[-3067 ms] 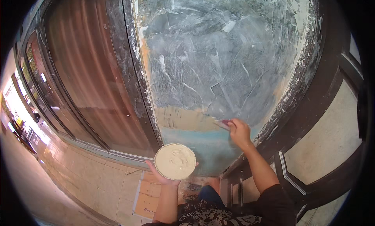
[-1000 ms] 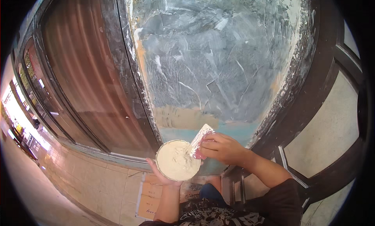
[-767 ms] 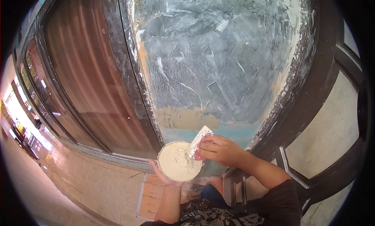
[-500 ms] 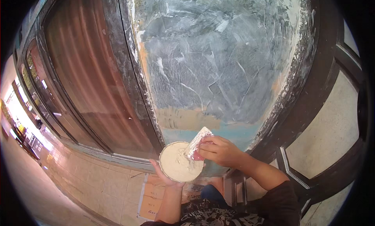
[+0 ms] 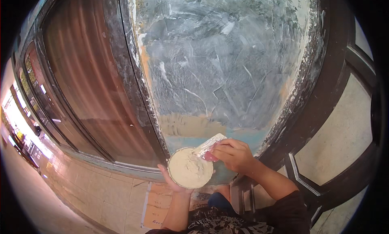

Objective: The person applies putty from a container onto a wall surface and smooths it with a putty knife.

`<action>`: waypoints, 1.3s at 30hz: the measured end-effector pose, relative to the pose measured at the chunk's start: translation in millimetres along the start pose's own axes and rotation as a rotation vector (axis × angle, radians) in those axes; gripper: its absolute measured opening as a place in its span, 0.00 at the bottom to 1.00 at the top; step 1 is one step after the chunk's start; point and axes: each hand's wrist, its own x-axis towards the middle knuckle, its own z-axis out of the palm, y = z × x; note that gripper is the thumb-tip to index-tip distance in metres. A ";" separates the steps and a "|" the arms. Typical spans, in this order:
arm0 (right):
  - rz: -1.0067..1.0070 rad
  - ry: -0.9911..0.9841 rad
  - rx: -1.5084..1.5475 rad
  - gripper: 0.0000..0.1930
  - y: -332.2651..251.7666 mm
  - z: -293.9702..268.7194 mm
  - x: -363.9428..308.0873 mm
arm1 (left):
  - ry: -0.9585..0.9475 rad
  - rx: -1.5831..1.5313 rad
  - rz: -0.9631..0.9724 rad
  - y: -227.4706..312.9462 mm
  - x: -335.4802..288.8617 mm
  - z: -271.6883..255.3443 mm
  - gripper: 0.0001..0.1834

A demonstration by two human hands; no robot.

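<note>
My left hand (image 5: 175, 183) supports a round bowl (image 5: 169, 173) from below, its thumb along the left side and fingertips just showing at the right. Thick cream-coloured putty (image 5: 188, 173) fills the bowl, its surface ridged and stirred. In my right hand (image 5: 237, 156) a flat scraper (image 5: 210, 144) with a pinkish-red part is gripped between thumb and fingers. White putty coats its blade, which is tilted over the bowl's upper right rim, with its lower edge at the putty. Beyond the bowl stands a wall panel (image 5: 219, 76) smeared with grey-white putty, with beige and turquoise patches low down.
Left of the panel is a dark-framed window (image 5: 93, 80) with a reddish-brown curtain behind the glass. A dark wooden frame with pale panels (image 5: 332, 132) stands at the right. A flattened piece of cardboard (image 5: 157, 205) lies on the tiled floor (image 5: 117, 193) below.
The scraper has shifted slightly right and tipped flatter, dragging at the bowl's upper right side. The bowl has moved a little to the right in view, still in my left hand.
</note>
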 end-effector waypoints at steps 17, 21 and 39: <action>0.716 0.109 -0.022 0.06 103.3 26.8 -55.0 | -0.002 -0.075 -0.034 -1.8 20.4 -14.7 0.58; 0.746 0.071 -0.086 0.07 102.6 35.7 -57.5 | 0.026 -0.086 -0.014 0.5 21.2 -19.6 0.58; 0.796 0.175 -0.112 0.04 98.1 50.7 -65.5 | 0.046 -0.006 0.033 1.9 11.1 -17.3 0.54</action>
